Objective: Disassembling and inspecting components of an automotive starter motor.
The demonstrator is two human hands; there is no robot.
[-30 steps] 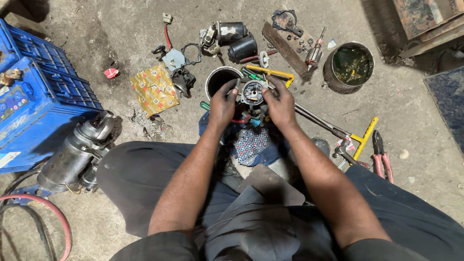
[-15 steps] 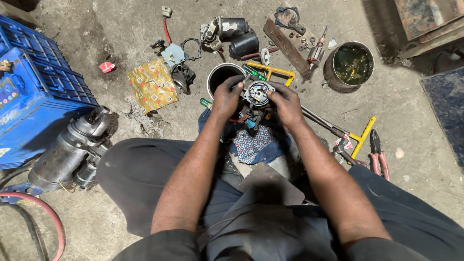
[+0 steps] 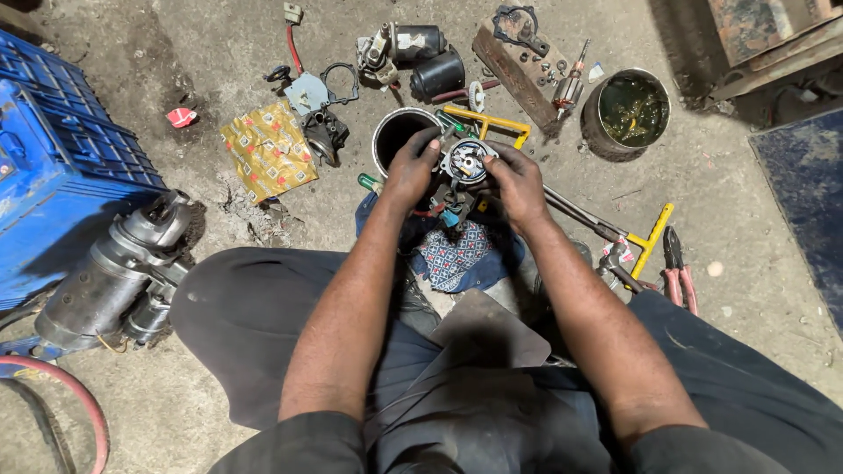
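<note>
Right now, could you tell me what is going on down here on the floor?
A person sitting on the concrete floor holds a small round motor part between both hands, left hand and right hand, above a patterned cloth. Around them lie a black cylinder housing, a tin of dark liquid, red-handled pliers and a large starter motor.

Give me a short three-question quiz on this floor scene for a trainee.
1. True or false: both hands grip the round motor part.
2. Which thing lies nearest the right hand? A. red-handled pliers B. yellow T-handle wrench C. blue crate
3. What sits on the floor beside the left leg?

Key:
1. True; the left hand holds it too.
2. B
3. A grey starter motor.
</note>
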